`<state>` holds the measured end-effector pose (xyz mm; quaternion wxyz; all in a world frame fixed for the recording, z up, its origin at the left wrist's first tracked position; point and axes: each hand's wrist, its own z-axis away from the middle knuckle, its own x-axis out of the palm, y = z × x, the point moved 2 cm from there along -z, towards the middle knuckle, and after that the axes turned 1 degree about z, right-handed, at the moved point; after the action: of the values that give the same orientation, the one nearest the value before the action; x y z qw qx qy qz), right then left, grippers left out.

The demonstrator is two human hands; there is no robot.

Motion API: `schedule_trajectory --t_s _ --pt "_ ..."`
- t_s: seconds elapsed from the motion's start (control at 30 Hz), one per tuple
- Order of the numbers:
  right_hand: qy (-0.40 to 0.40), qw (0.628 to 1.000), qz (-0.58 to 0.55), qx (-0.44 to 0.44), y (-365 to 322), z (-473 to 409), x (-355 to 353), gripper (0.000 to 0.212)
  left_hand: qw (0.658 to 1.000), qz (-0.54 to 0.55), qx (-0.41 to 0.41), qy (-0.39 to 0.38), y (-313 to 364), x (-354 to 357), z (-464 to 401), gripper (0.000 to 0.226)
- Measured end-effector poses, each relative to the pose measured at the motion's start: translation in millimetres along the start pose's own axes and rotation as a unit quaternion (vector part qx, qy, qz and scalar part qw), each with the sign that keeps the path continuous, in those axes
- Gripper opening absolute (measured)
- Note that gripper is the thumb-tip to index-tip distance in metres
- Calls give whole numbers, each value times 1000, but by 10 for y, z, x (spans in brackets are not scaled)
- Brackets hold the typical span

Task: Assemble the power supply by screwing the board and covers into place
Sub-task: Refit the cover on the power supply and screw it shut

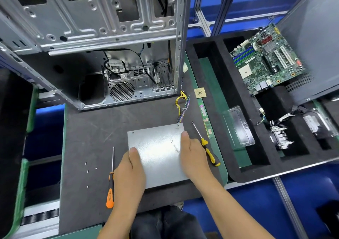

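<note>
Dark tabletop [95,128], power supply [157,152] lying cover-up, gripped at both sides by left hand [131,167] and right hand [194,154]; cover seemingly seated, loose screws [91,169] and screwdrivers unused

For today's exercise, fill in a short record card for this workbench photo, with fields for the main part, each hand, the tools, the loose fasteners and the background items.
main part: power supply, metal cover up, on the dark mat
left hand: holds its left edge, thumb on top
right hand: holds its right edge, thumb on top
tools: orange screwdriver left of it; yellow screwdriver right of it, both lying on the mat
fasteners: loose screws scattered on the mat, left
background: open computer case; motherboard in the foam tray
</note>
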<state>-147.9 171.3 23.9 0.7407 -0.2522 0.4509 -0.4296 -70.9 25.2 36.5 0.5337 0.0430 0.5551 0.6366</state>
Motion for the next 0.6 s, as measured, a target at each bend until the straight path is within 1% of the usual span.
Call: schedule_trajectory --t_s 0.1,0.2,0.33,0.47,0.6 --pt "-9 1000 16 -24 -46 12 -29 45 1000 -6 -6 4 18 -16 21 51" --pt "6 998 19 -54 -175 63 -72 48 1000 -1 -9 15 70 -85 38 51" --pt "19 999 0 -39 -225 96 -149 51 1000 12 6 0 169 -227 100 48" --pt "34 997 26 -64 -226 124 -206 55 999 8 32 -15 243 -331 157 50" --pt "35 998 28 -49 -233 96 -216 56 999 -2 39 -16 284 -341 174 49"
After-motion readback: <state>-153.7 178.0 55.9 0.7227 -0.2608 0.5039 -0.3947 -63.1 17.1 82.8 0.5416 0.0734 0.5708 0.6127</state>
